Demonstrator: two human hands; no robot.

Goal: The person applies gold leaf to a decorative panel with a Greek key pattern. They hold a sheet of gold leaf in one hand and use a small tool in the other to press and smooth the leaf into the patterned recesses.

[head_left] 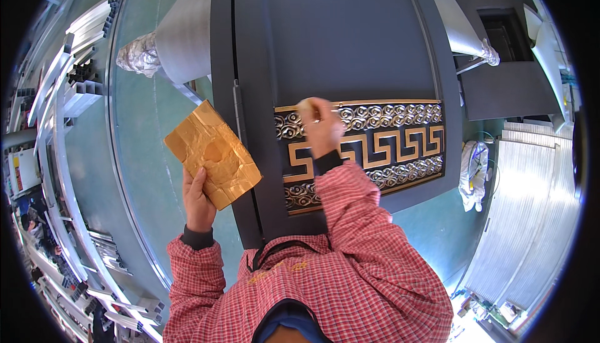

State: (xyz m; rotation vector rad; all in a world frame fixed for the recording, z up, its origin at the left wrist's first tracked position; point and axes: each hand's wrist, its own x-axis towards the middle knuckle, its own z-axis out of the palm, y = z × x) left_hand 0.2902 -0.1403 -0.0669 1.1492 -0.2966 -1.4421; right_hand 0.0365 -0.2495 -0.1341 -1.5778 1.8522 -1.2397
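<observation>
Bare dark door panel above the gold ornamental band lies open.

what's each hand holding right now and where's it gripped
The left hand holds a gold-coated board by its lower corner. The right hand pinches a small pale tool against the ornamental panel.

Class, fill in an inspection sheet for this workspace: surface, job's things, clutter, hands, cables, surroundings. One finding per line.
Surface: a dark door panel lies flat over a green floor.
Job's things: ornamental band with gold key pattern and scrollwork on the panel; gold-smeared cardboard.
Clutter: white crumpled cloth on the floor, right of the panel.
Hands: left hand holds the cardboard by its lower edge; right hand presses a small tool on the band's upper left; what tool cannot be told.
Cables: nothing seen.
Surroundings: stacked metal profiles at left; corrugated sheet at right.
</observation>
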